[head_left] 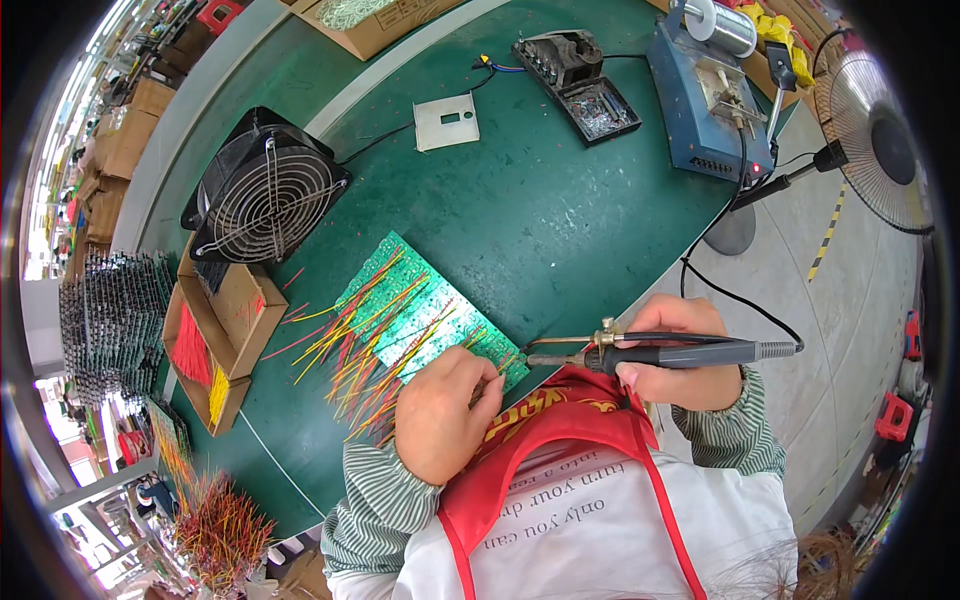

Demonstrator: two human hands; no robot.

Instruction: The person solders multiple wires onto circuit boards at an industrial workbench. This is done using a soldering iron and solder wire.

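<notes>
A green circuit board (415, 270) lies on the bench, with many red and yellow wires (345, 335) fanning out to its left. My left hand (445, 410) rests at the board's near edge, its fingers pinched together; whatever is between them is hidden. My right hand (690, 340) grips a soldering iron (715, 354) with a grey and black handle. A thin solder feed tube (570, 341) runs along the iron, fixed by a brass clamp. The tip points left at the board's near right corner, close to my left fingertips; contact cannot be made out.
A black fan (270, 190) and a cardboard tray (240, 320) of red and yellow wires stand left. Farther back are a white plate (447, 122), an opened black box (590, 100) and a blue solder feeder (695, 110), its black cable (735, 200) running to the iron.
</notes>
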